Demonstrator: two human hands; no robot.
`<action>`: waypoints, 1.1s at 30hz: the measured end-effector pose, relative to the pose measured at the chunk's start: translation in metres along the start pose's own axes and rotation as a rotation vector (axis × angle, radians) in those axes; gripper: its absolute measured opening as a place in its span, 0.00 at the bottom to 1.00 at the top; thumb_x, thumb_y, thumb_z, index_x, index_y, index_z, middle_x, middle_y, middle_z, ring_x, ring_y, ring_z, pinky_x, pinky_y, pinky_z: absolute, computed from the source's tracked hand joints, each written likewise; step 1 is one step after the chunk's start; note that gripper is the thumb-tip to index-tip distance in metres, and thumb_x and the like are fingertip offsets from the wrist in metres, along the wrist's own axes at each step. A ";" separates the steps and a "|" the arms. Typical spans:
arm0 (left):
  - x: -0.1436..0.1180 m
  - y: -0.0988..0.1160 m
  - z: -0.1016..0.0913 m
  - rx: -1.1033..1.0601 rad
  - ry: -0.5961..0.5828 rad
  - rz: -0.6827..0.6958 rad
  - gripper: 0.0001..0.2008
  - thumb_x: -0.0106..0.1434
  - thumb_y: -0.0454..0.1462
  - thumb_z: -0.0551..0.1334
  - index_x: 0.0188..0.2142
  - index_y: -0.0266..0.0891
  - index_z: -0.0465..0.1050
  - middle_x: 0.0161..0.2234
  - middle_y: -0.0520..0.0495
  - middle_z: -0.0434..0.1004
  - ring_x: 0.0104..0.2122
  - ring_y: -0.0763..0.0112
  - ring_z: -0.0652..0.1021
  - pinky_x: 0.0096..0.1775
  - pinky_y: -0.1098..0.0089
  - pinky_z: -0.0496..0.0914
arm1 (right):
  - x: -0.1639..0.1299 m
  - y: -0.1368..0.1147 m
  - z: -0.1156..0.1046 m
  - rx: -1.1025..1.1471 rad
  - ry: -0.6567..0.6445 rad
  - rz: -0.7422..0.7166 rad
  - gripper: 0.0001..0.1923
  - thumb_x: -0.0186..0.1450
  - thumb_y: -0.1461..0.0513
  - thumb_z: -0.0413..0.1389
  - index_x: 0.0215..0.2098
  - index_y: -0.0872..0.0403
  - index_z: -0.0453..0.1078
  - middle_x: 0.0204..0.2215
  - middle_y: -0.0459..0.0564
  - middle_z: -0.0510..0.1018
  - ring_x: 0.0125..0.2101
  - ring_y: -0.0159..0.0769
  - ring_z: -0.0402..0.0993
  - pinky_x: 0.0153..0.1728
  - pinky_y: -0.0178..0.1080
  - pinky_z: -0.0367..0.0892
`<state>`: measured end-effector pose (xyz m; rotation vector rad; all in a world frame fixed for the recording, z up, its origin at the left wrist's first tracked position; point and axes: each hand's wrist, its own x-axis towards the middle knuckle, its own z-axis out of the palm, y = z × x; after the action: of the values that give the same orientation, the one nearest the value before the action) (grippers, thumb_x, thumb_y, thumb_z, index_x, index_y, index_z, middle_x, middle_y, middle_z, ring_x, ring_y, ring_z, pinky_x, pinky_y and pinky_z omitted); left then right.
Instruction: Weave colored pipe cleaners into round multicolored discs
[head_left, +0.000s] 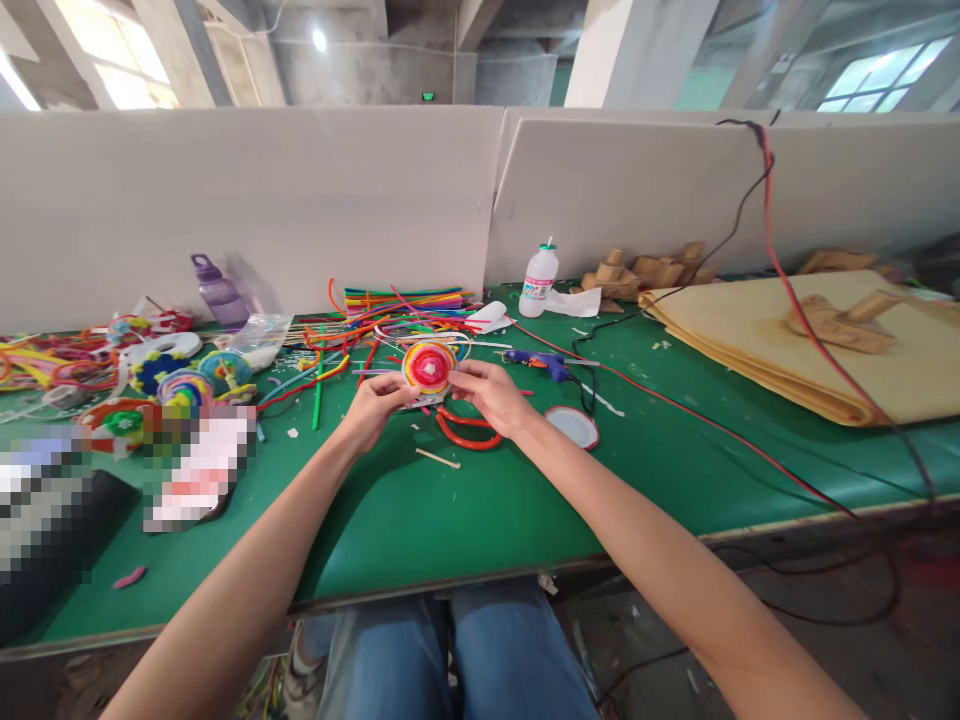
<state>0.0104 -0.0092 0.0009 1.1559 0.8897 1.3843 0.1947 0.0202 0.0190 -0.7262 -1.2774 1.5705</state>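
Between my two hands is a round coiled pipe-cleaner disc (pixel 429 370), with red and pink rings inside and yellow and white ones toward the rim. My left hand (pixel 377 402) pinches its left edge, and my right hand (pixel 491 392) grips the right edge. Just below it, a pair of scissors with orange-red handles (pixel 469 432) lies on the green table, its blades partly hidden. A blue glue gun (pixel 541 362) rests right of my right hand, near a round white lid (pixel 572 427). Loose coloured pipe cleaners (pixel 405 302) are heaped behind the disc.
Finished coiled pieces (pixel 184 385) and a purple bottle (pixel 219 290) are at left, with a blurred-out flat item (pixel 202 470) nearer me. A white bottle (pixel 538 280) stands at the back. Brown paper sheets (pixel 772 350) lie right; a red cable (pixel 705 430) crosses the table.
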 end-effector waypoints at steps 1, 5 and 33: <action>0.000 0.000 0.000 -0.001 0.001 0.000 0.12 0.42 0.40 0.74 0.22 0.37 0.76 0.22 0.53 0.74 0.24 0.76 0.71 0.31 0.73 0.65 | 0.000 0.000 0.000 0.002 0.003 0.000 0.14 0.45 0.58 0.69 0.23 0.56 0.72 0.22 0.42 0.71 0.24 0.26 0.65 0.30 0.34 0.62; 0.001 -0.001 -0.001 -0.007 0.028 -0.002 0.13 0.42 0.40 0.75 0.25 0.37 0.77 0.24 0.52 0.75 0.25 0.75 0.73 0.31 0.72 0.66 | 0.001 0.002 -0.001 0.013 0.017 0.008 0.14 0.45 0.57 0.69 0.24 0.56 0.73 0.24 0.43 0.73 0.25 0.26 0.66 0.30 0.35 0.62; 0.001 -0.002 -0.004 -0.059 0.018 -0.072 0.16 0.45 0.45 0.73 0.28 0.37 0.76 0.27 0.48 0.80 0.28 0.70 0.77 0.34 0.70 0.69 | 0.003 0.002 -0.006 -0.046 0.015 -0.002 0.14 0.46 0.56 0.68 0.25 0.55 0.73 0.24 0.43 0.73 0.27 0.28 0.67 0.29 0.35 0.60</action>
<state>0.0072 -0.0075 -0.0018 1.0580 0.8890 1.3562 0.1979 0.0248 0.0154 -0.7638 -1.3070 1.5353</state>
